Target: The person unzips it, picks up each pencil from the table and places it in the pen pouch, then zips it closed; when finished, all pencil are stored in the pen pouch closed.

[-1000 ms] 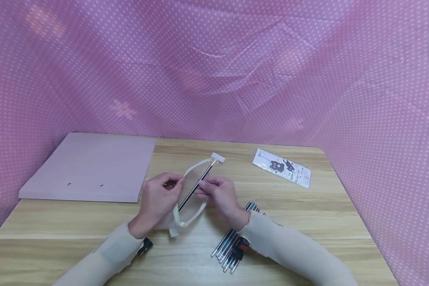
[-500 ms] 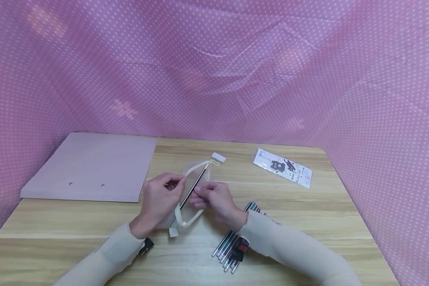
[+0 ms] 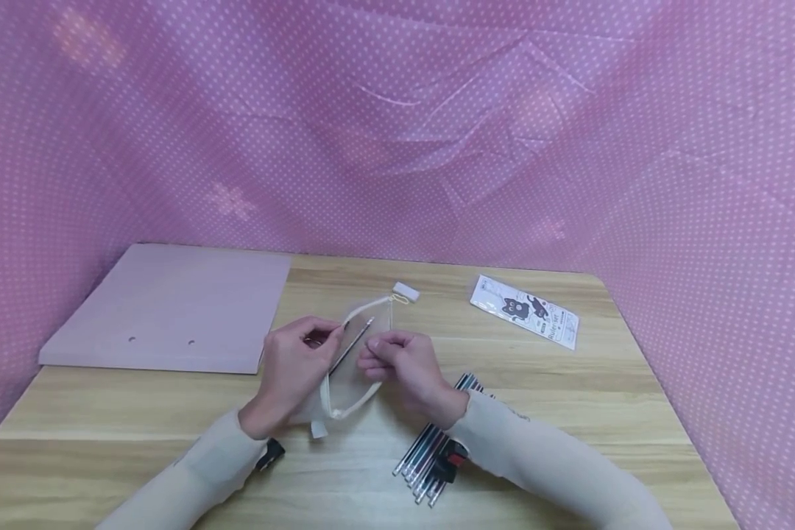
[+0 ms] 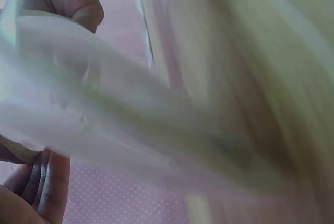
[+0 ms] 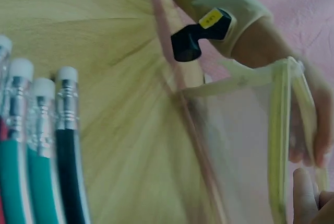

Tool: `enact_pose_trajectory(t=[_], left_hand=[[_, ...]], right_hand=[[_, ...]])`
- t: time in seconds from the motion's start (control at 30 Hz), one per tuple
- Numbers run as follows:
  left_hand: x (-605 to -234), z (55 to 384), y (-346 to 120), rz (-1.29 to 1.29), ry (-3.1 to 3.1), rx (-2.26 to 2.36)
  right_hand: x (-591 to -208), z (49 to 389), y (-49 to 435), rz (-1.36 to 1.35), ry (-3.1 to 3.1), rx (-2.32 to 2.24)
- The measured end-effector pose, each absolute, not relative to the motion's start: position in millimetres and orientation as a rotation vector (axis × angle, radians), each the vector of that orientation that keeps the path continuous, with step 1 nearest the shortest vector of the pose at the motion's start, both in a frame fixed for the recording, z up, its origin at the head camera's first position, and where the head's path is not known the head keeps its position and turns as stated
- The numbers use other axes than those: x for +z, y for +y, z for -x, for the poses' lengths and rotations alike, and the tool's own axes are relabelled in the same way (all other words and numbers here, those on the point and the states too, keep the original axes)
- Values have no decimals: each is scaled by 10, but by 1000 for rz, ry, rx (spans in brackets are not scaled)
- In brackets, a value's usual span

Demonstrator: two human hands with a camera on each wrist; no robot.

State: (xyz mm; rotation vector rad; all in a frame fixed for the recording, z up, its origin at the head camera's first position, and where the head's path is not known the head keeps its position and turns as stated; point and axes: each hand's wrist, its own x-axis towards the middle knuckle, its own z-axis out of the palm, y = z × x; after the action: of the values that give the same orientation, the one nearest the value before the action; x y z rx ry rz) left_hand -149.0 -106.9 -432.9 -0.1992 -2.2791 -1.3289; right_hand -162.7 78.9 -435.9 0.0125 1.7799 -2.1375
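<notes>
Between my two hands a translucent pouch with a cream zip edge (image 3: 354, 407) is spread wide. Its left edge is pinched by my left hand (image 3: 297, 361), thumb against fingers. My right hand (image 3: 407, 368) holds the opposite edge, with its fingers curled; in the right wrist view its thumb (image 5: 304, 195) lies beside the rim. A dark pencil (image 3: 351, 346) slants inside the pouch, its silvery eraser end upward. The pouch wall (image 5: 229, 140) hides what lies lower. In the left wrist view the near part of the pouch (image 4: 104, 130) is blurred.
Several pencils with white eraser ends (image 3: 420, 464) lie under my right wrist. A packaged ruler set (image 3: 525, 311) lies at the back right. A white block (image 3: 406, 292) with a cord loop sits at the zip's far end. At the left is a pale pink folder (image 3: 172, 309).
The pencil has slid down into the pouch, so less of it shows. My right hand has let go of it and now holds the pouch's edge. My left hand has barely moved.
</notes>
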Motion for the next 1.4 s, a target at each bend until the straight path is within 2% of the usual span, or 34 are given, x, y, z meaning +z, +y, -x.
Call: enact_pose_trajectory(t=[0.23,0.53,0.77,1.07,1.4], left_hand=[[-4313,1486,-1072,37,-2355,-1450],[-4304,1478,-1066,-5,-2396,-1389],[-4293,1476,-1056,-35,-2402,-1416],[-4315,1487,-1057,-3,-2387,-1370],[-4317,1485,-1045,50,-2370,-1402]], right_hand=[[-4288,1662,851,11,1767,-2193],[-4309,1725,953,-73,1717,-2289],[-4323,1770,1245,-65,1744,-2446],[-4257,1766,1671,273,2421,-2034],[-4303,1647,1833,919,2690,-1367]])
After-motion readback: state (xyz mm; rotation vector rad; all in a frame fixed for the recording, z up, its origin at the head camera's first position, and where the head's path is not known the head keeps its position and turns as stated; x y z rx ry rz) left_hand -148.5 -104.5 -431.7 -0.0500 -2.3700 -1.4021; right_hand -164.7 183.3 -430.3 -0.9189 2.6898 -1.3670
